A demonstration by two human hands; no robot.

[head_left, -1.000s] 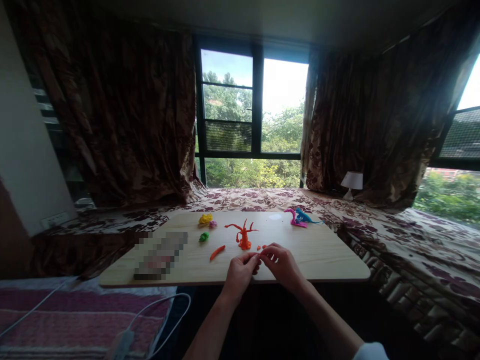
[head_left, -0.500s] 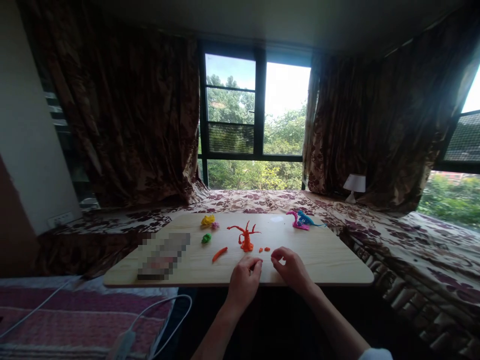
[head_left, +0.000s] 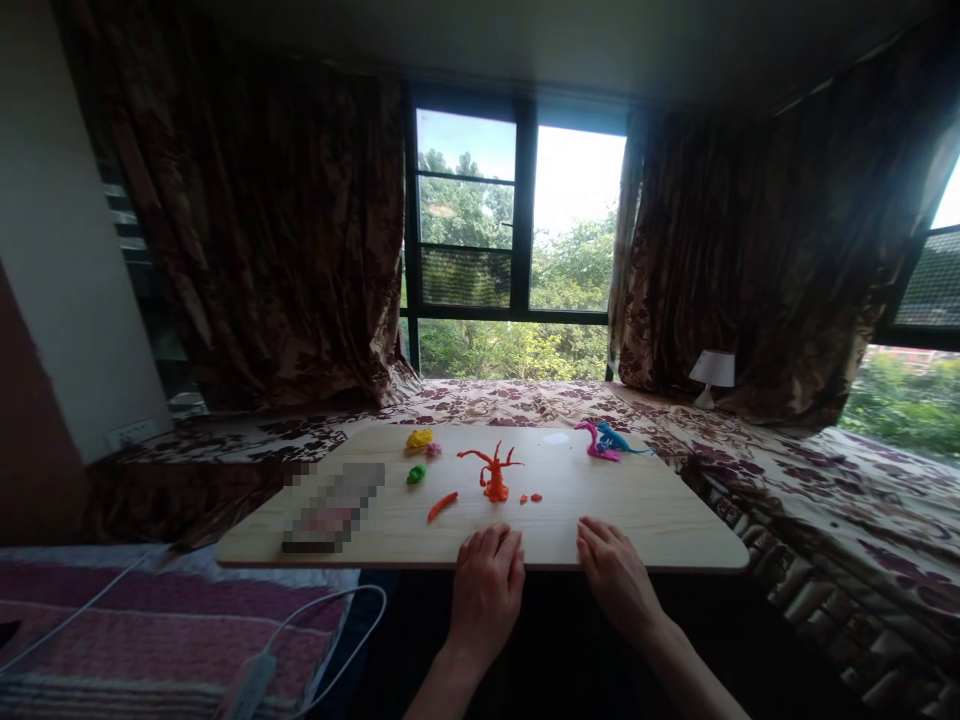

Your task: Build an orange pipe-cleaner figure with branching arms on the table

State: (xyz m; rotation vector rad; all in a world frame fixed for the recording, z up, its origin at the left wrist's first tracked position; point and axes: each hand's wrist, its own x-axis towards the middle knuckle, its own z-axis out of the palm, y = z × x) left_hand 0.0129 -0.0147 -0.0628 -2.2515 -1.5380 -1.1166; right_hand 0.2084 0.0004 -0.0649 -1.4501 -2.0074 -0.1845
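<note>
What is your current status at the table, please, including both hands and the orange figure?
Left hand and right hand apart, at near edge of table, nothing visibly held. Orange figure upright, untouched. Two orange bits just right of its base.

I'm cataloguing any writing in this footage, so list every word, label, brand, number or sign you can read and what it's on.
No text can be read anywhere in the picture.
Pixelated flat object on the table: blurred out, so any print is hidden.
Pale block on the white cable: too dim and small to tell.
Orange figure: no lettering shows.
</note>
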